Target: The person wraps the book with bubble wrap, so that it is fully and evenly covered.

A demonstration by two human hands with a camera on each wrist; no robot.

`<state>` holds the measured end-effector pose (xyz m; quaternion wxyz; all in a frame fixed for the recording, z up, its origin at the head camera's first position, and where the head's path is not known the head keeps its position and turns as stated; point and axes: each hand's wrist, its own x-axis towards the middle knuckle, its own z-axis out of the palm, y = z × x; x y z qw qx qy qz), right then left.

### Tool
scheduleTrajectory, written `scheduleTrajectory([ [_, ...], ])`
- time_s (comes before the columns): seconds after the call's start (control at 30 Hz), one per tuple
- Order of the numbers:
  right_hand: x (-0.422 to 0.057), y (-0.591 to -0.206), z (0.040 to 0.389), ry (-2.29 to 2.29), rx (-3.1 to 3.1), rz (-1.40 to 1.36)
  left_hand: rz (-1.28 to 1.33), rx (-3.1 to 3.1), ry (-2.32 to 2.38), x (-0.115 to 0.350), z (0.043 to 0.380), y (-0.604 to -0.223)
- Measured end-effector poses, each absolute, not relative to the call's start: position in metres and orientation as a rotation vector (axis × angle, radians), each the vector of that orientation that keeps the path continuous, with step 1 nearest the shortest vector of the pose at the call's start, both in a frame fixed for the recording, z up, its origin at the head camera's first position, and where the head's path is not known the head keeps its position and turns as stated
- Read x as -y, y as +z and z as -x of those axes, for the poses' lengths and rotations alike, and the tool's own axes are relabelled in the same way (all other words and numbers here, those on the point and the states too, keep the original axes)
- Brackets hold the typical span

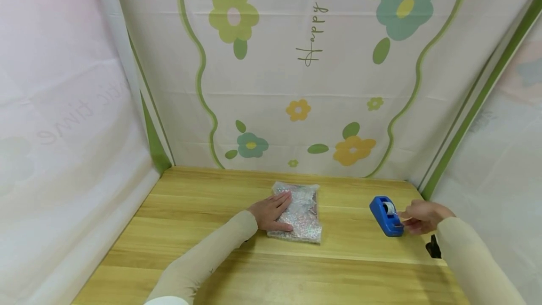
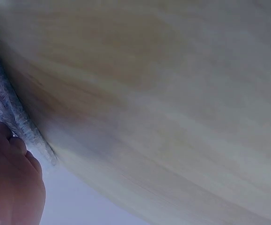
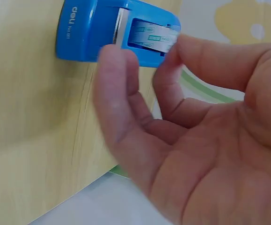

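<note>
A flat package in bubble wrap (image 1: 304, 213) lies on the table, with a shiny speckled surface showing through. My left hand (image 1: 271, 213) rests on its left side, fingers spread out straight. Only the package's edge (image 2: 13, 105) shows in the left wrist view. To the right stands a blue tape dispenser (image 1: 384, 218) holding a roll of clear tape (image 3: 147, 35). Beside it, the thumb and index finger of my right hand (image 1: 423, 215) pinch the tape's end at the roll. The other fingers curve near the dispenser's metal cutting strip (image 3: 120, 27).
The wooden table (image 1: 203, 267) has fabric walls on its left, right and far sides. A flower-printed cloth (image 1: 262, 79) hangs behind it. Near the right sleeve, a small black object (image 1: 433, 247) is partly hidden.
</note>
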<state>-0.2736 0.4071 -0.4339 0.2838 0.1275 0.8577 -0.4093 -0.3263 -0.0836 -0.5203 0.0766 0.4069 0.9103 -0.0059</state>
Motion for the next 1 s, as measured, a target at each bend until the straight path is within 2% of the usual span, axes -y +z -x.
scheduleTrajectory([
  [0.3, -0.407, -0.441, 0.272, -1.07, -2.245, -0.415, -1.219, -2.718, -0.012, 0.084, 0.325, -0.521],
  [0.8, -0.42, -0.457, 0.273, -1.274, -2.145, -0.472, -1.244, -2.711, 0.05, 0.085, 0.324, -0.518],
  [1.0, -0.431, -0.463, 0.265, -1.393, -2.096, -0.341, -1.232, -2.717, 0.046, 0.085, 0.324, -0.516],
])
